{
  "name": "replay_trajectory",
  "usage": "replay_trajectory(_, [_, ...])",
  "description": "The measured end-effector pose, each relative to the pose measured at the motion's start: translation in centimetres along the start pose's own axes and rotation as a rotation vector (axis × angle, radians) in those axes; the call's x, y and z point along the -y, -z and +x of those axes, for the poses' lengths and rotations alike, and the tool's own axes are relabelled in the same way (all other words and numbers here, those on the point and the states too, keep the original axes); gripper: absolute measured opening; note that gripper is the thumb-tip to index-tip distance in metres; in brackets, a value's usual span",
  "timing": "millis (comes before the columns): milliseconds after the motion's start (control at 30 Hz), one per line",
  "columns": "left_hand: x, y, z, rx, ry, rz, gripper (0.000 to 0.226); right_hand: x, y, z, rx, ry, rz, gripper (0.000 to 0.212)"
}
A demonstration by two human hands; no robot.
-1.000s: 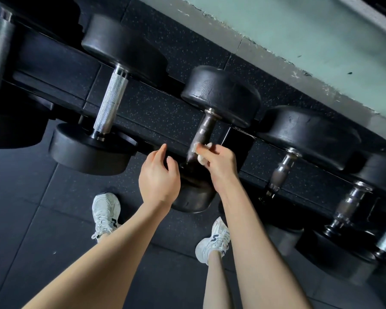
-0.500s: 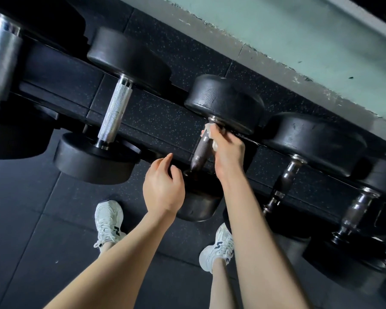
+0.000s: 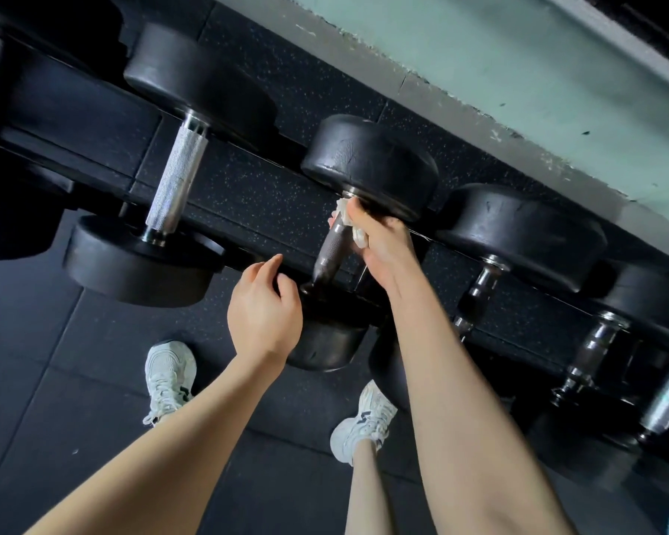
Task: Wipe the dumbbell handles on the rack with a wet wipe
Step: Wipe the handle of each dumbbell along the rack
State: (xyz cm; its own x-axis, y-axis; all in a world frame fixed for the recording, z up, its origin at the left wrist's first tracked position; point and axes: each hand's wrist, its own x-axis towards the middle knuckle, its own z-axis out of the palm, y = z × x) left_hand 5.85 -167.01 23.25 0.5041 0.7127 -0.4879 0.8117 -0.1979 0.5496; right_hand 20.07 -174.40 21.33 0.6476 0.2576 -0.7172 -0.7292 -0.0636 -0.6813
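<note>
Fingers (image 3: 360, 216) of the right hand (image 3: 385, 249) curl around a white wet wipe (image 3: 359, 236), pressing it to the top of a dark dumbbell handle (image 3: 330, 251), just below the far weight head (image 3: 367, 164), on the black rack (image 3: 74, 121). The left hand (image 3: 263, 314) hovers near the handle's lower end, fingers loosely bent, holding nothing. White sneakers (image 3: 169, 374) stand on the dark floor (image 3: 55, 380) below
</note>
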Motion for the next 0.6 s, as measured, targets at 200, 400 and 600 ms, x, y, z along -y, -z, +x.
replay_trajectory(200, [-0.1, 0.1, 0.0, 0.008, 0.011, 0.001, 0.038, -2.5, -1.9, -0.7, -0.346, 0.137, -0.27, 0.023])
replay_trajectory(400, [-0.2, 0.1, 0.0, 0.001, 0.014, -0.016, 0.04, -3.3, -2.3, -2.4, -0.356, 0.13, -0.436, 0.025])
replay_trajectory(600, [-0.2, 0.0, 0.0, 0.014, 0.021, -0.026, 0.041, -2.5, -3.7, -2.5, -0.464, 0.052, -0.584, 0.029])
